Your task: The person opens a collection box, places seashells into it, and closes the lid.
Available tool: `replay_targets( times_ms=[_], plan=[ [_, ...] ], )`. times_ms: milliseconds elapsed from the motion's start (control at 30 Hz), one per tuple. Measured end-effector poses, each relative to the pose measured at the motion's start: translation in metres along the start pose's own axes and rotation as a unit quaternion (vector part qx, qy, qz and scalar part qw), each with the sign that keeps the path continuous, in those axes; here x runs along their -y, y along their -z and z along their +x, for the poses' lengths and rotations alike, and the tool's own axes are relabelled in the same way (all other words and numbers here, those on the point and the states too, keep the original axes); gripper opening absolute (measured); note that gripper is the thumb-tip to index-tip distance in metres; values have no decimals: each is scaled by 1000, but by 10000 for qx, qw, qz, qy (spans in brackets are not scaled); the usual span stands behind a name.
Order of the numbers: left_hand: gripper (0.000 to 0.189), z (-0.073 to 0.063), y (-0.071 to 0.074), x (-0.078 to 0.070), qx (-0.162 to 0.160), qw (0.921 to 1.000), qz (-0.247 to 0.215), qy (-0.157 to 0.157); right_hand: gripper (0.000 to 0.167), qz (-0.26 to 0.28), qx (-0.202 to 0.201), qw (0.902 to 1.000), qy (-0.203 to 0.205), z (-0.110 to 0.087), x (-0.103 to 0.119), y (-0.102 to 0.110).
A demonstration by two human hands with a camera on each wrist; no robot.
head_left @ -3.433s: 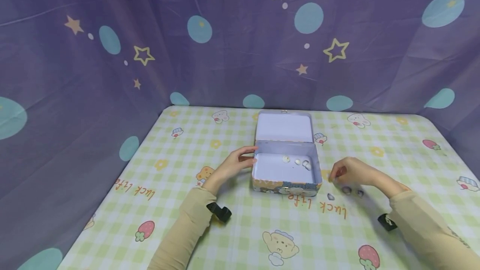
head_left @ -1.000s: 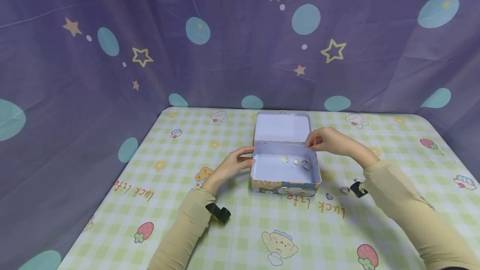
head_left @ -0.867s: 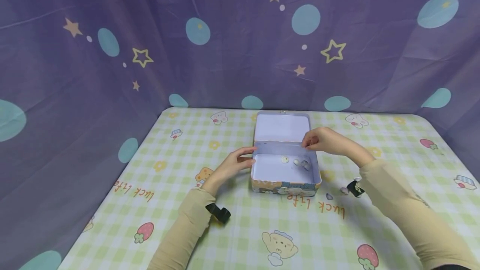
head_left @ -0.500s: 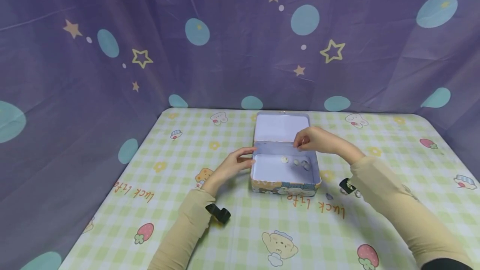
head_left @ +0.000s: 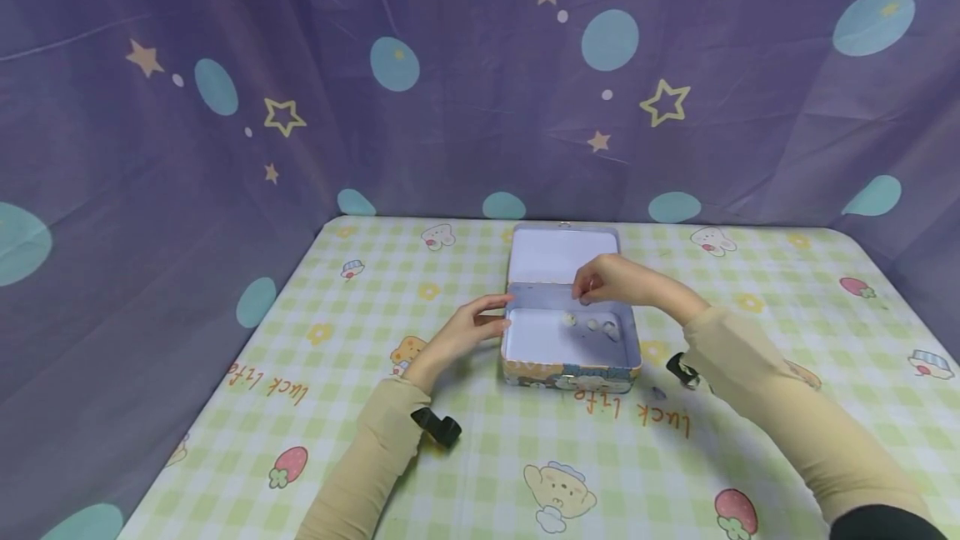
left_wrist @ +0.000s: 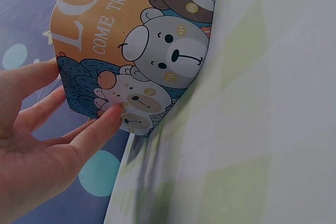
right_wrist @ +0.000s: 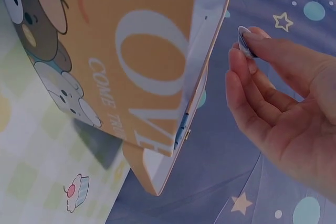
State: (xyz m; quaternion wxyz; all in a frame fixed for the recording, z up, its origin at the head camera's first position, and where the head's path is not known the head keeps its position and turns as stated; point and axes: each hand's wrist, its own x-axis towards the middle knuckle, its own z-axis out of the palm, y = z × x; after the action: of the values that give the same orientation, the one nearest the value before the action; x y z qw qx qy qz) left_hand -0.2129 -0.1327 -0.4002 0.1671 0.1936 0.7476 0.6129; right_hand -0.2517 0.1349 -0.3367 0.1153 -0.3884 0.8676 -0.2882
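Note:
An open tin box [head_left: 572, 382] with bear drawings stands mid-table in the head view, its lid [head_left: 562, 252] tilted back. Several small pale shells [head_left: 611, 330] lie inside, toward the back right. My left hand [head_left: 459, 334] rests at the box's left side, fingers loosely extended; the left wrist view shows its fingertips [left_wrist: 113, 116] at the printed wall. Above the box's back half, my right hand [head_left: 617, 280] pinches a small seashell [right_wrist: 245, 43] between thumb and fingertips, pearly with a dark patch. It is held higher than the rim, mostly hidden by the fingers in the head view.
Another small shell [head_left: 657, 393] lies on the checked tablecloth [head_left: 465, 482] right of the box, near the right sleeve's black wrist camera [head_left: 682, 371]. A purple curtain [head_left: 480, 107] hangs behind the table and along its left side.
My right hand has risen from the shells on the table to over the box, carrying a seashell, and has kept drifting left over the last second. The left hand and box stay put.

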Motion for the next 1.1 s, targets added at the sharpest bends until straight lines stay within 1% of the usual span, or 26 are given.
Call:
replay_targets(
  times_ms=[133,233,433,733,967,1100],
  plan=[
    [46,-5,-3,-12,-12,10000,75,40,7,9,113,9999,-47,4,3,-2],
    [45,-6,-4,-15,-36,9999,94,25,8,-13,190,9998,-50,6,4,-4],
    [46,-6,-4,-15,-34,10000,55,-5,9,-54,298,9995,-58,10,7,-7],
    [46,-6,-3,-14,-34,10000,93,-16,8,-19,520,9981,-336,13,8,-14],
    [46,-5,-3,-14,-14,9999,148,-7,9,-175,555,9980,-254,12,7,-16],
    [45,-6,-3,-14,-21,10000,94,-17,9,-247,455,9985,-178,10,5,-15]
  ],
)
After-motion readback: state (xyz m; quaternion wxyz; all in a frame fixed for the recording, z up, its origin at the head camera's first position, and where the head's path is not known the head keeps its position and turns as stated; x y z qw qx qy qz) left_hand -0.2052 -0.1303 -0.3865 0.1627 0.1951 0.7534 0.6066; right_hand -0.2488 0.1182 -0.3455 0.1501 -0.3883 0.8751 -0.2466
